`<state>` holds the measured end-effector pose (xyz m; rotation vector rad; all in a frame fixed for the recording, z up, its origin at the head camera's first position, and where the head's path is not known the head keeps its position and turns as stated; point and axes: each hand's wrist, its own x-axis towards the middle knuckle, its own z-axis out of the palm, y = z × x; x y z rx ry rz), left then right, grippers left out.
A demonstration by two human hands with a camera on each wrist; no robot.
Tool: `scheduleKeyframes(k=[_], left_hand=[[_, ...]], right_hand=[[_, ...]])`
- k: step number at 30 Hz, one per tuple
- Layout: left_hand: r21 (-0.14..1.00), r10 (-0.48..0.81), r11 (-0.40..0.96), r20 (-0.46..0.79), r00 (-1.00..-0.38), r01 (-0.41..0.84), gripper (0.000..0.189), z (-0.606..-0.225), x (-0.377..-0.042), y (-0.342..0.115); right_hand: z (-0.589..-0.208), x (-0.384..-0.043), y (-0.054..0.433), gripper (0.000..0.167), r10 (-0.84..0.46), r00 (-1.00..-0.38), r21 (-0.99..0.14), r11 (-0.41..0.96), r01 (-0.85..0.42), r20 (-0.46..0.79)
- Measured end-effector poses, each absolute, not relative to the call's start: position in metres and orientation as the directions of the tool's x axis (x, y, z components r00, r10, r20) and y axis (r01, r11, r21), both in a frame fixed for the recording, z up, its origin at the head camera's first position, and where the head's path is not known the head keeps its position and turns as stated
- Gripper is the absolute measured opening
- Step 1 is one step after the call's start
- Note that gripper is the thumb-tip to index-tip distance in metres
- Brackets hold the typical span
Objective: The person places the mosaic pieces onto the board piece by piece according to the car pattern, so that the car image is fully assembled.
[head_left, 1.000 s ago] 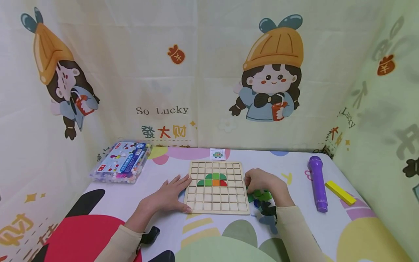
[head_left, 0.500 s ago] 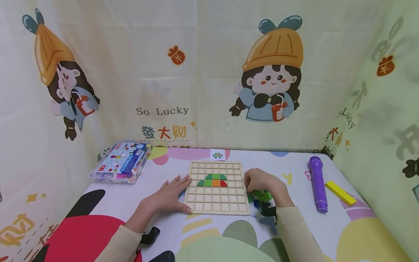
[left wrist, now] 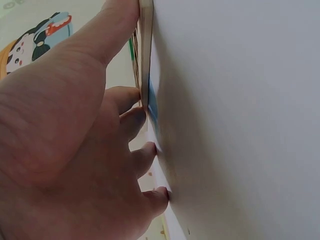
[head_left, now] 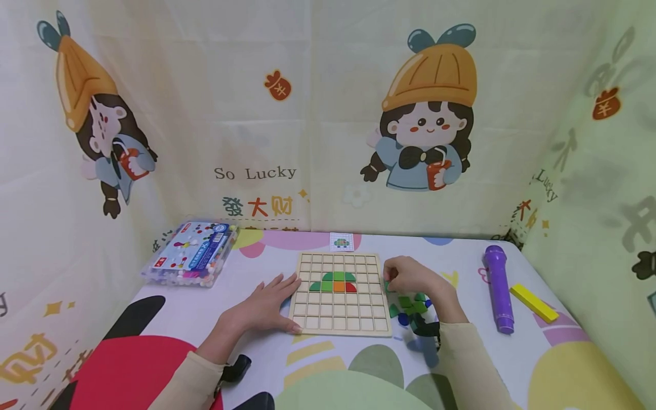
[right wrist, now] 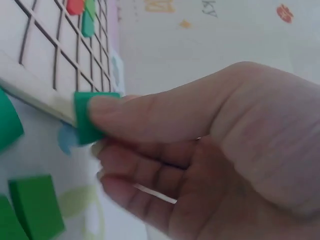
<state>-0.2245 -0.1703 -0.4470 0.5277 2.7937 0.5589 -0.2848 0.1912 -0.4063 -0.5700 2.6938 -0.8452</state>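
Green tile [right wrist: 82, 118] in grip of right hand [head_left: 414, 278], left hand [head_left: 262, 306] wide against board [head_left: 340, 310], "So Lucky" [head_left: 255, 173] on backdrop [head_left: 330, 125].

Head view: above the near side of the grid board [head_left: 325, 310], facing forward and down; farthest back, whole board and curtain [head_left: 328, 114] in frame. Left wrist view: close, left of board, low along the surface [left wrist: 245, 120], rolled, left hand [left wrist: 75, 135] large. Right wrist view: close, right of board, rolled, facing curtain past right hand [right wrist: 230, 150]. Head/right wrist overlap: board's grid, coloured tiles [head_left: 338, 287].
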Motion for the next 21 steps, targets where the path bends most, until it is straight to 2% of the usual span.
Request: scheduleKeyframes(k=[9,21], left_hand=[[0.404,0.385,0.867,-0.168,-0.908,0.292,0.113,-0.444,-0.224,-0.169],[0.398,0.379,0.871,-0.166,-0.910,0.290,0.113,-0.447,-0.224,-0.169]], right_hand=[[-0.419,-0.290,0.165,0.011,-0.464,-0.886,-0.667,0.655,-0.356,0.016],[-0.430,-0.289,0.144,0.006,-0.390,-0.920,-0.636,0.719,-0.281,-0.034]])
